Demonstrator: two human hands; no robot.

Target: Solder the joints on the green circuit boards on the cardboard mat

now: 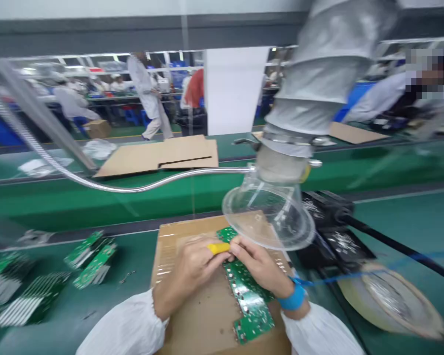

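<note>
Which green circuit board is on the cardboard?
The long board under the left hand and right hand, lying on the cardboard sheet; the other stacks sit on the green bench.

White gathered-cuff sleeves (126, 328) on both arms, baggy, elastic at wrists. Blue wrist strap (292, 298) on right wrist (283, 288), thin blue cord (318, 282) running off right. Yellow finger cot (218, 248) on left hand (192, 271).

Figure: no legible text, label, brand or number on the green circuit board (249, 301) or cardboard sheet (203, 325).
</note>
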